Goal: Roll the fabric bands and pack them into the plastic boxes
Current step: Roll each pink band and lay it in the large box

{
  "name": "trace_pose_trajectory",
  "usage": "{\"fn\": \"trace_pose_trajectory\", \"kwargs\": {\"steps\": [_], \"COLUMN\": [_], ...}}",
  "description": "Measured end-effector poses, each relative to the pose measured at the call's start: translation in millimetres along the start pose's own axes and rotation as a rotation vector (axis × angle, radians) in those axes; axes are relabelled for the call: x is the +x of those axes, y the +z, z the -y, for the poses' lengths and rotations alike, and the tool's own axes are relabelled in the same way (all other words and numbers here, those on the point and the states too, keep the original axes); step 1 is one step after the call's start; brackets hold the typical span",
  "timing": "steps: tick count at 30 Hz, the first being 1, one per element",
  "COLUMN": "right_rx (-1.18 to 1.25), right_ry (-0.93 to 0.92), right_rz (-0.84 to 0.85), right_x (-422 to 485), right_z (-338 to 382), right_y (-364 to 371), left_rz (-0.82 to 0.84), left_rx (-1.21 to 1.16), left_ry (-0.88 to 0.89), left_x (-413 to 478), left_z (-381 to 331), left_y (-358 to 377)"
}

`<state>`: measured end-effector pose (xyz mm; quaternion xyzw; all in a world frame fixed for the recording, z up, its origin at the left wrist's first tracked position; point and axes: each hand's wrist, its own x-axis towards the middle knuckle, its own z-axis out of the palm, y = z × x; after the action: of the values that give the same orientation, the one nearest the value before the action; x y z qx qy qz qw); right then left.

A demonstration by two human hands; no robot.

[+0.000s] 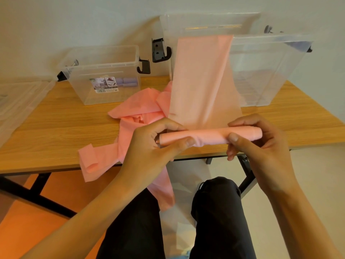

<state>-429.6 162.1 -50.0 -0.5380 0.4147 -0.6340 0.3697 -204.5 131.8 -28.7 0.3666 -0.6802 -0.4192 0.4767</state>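
Note:
A pink fabric band (201, 81) runs from the rim of the big clear plastic box (270, 71) down to a tight roll (211, 137) held above the table's near edge. My left hand (149, 146) grips the roll's left end between thumb and fingers. My right hand (261, 141) pinches the right end the same way. A heap of loose pink bands (138, 109) lies on the table and spills over its edge toward my lap. A smaller clear box (104, 75) at the back left holds a few lilac rolls (127, 82).
The wooden table (56, 124) stands against a pale wall. A clear lid or plastic sheet (20, 101) lies at the far left. Black latches (160, 51) stick out from the boxes. My legs in dark trousers (214, 212) are under the table edge.

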Motion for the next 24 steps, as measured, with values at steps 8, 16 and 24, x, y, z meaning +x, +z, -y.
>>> {"fn": "trace_pose_trajectory", "kwargs": {"steps": [8,16,24], "right_rx": [-0.048,-0.045,-0.036], "right_ry": [0.009,-0.028,-0.003], "right_rz": [-0.049,0.000,-0.031], "right_x": [-1.2,-1.2,-1.2], "right_z": [-1.4,-0.5,-1.6], "right_y": [-0.4,0.9,-2.2], "left_rz": [0.029,0.046,0.033], "left_rx": [0.023,-0.011,0.008], "left_ry": [0.021,-0.023,0.004], "left_x": [-0.1,-1.9,0.3], "left_z": [0.5,-1.2,2.9], "left_y": [-0.8,0.8,-0.9]}}
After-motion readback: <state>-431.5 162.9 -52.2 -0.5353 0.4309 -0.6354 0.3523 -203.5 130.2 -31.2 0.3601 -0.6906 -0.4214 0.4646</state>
